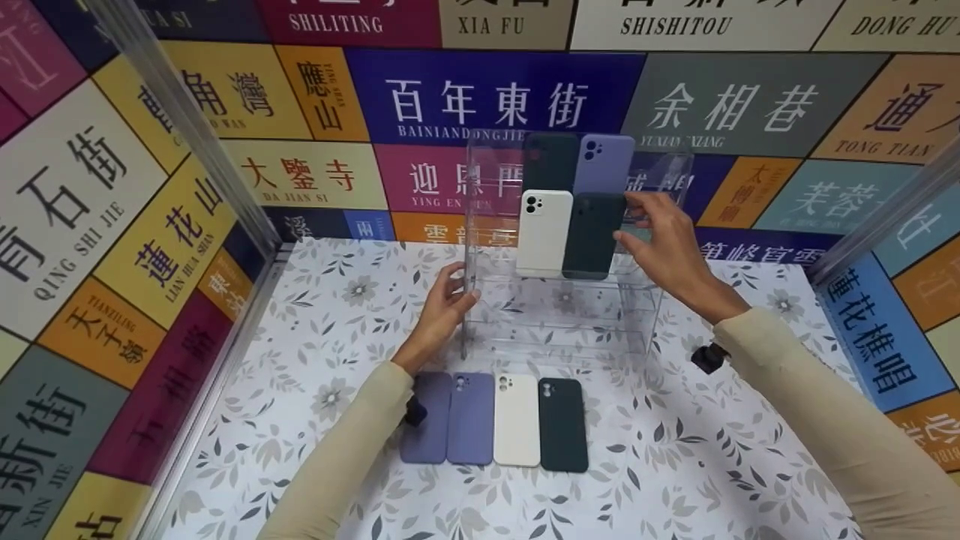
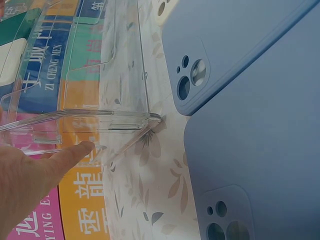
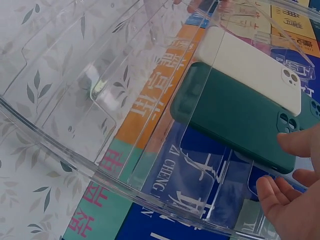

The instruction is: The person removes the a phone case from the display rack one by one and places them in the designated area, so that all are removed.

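A clear acrylic display rack (image 1: 555, 346) stands on the table. My left hand (image 1: 435, 311) holds its left side panel, the thumb (image 2: 82, 149) on one face and the fingers partly hidden. On the rack's tiers lean a white phone case (image 1: 545, 232), a dark green one (image 1: 596, 236), and behind them another dark green case (image 1: 550, 161) and a purple one (image 1: 607, 161). My right hand (image 1: 671, 240) is at the front green case's right edge. In the right wrist view, its thumb overlaps that case's camera corner, while its fingers are spread apart from the thumb, just off the edge.
Before the rack lie two purple cases (image 1: 424, 420) (image 1: 471, 420), a cream case (image 1: 517, 420) and a dark green case (image 1: 563, 426) in a row. The tabletop (image 1: 675, 465) has a leaf-print cover. Sign-patterned panels (image 1: 495, 94) rise behind and at both sides.
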Action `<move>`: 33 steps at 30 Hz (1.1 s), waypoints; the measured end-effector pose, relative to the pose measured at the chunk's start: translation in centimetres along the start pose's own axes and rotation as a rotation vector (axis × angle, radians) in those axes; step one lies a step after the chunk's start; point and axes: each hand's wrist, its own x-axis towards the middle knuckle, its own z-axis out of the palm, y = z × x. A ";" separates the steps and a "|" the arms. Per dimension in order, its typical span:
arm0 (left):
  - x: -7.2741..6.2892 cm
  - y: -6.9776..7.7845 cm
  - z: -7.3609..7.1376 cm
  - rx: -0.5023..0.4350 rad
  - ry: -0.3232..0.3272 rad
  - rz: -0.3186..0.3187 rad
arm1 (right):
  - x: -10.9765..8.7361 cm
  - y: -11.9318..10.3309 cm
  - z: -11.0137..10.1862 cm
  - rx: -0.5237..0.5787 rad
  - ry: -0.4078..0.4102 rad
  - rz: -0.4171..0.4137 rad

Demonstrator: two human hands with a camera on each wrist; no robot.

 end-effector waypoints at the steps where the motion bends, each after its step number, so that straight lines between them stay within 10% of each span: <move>1: 0.0 0.0 0.0 0.004 0.001 -0.001 | 0.0 0.0 0.0 0.004 0.001 -0.003; 33: 0.0 -0.1 0.0 -0.006 0.003 -0.004 | -1.3 1.0 2.4 0.025 0.073 -0.042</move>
